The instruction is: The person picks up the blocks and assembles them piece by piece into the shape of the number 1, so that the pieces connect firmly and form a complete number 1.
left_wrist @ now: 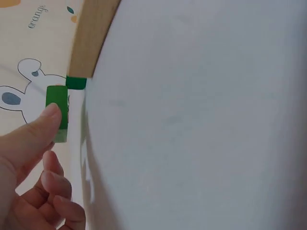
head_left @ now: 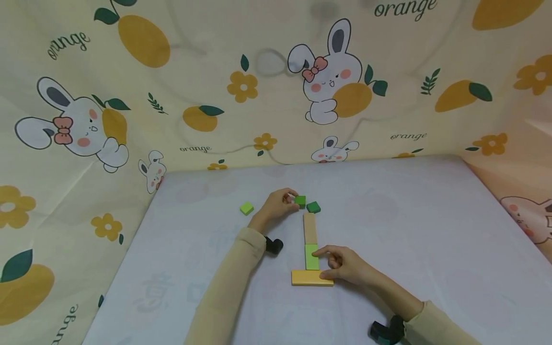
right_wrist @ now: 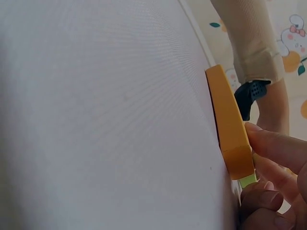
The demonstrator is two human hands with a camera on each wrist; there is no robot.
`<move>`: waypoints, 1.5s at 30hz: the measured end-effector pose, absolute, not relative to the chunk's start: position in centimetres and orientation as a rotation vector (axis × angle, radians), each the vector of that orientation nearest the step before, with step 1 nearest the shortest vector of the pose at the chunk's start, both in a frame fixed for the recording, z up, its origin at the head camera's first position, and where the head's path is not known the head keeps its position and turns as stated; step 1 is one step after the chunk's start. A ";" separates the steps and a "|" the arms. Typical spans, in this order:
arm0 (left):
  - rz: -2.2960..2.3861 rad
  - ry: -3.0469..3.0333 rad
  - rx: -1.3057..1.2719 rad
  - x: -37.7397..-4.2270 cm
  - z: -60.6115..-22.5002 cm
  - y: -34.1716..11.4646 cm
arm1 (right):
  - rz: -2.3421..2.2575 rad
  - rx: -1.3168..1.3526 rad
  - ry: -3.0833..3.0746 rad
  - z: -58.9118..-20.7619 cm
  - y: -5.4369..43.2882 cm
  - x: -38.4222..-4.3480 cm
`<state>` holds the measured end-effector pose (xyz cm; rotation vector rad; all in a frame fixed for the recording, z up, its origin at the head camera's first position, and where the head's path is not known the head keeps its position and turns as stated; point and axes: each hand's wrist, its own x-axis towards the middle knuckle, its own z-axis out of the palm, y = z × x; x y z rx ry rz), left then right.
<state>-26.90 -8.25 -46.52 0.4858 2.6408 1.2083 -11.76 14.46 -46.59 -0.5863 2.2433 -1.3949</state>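
Note:
My left hand (head_left: 278, 205) pinches a small green block (head_left: 300, 201) between thumb and fingers; in the left wrist view the thumb lies across the green block (left_wrist: 58, 103). Just right of it a dark green block (head_left: 313, 207) sits turned at an angle, near the far end of a natural wood block (head_left: 310, 228). A light green block (head_left: 311, 261) continues that line toward me and meets a crosswise yellow block (head_left: 304, 278). With its index fingertip my right hand (head_left: 347, 266) touches the light green block, while the thumb rests on the yellow block (right_wrist: 228, 115).
A loose lime-green block (head_left: 247, 208) lies left of my left hand. Black wrist devices (head_left: 273, 246) are on both wrists. The white table (head_left: 409, 215) is bordered at the back and sides by a patterned cloth (head_left: 267, 38) with rabbits and oranges.

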 end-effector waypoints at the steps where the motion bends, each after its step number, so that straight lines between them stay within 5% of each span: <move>1: 1.216 2.642 0.480 -26.8 -46.5 -8.2 | -1.396 -0.587 2.244 -46.6 14.5 -11.7; 45: 1.209 2.611 0.434 -25.4 -47.0 -8.0 | -1.412 -0.589 2.244 -46.8 14.5 -11.8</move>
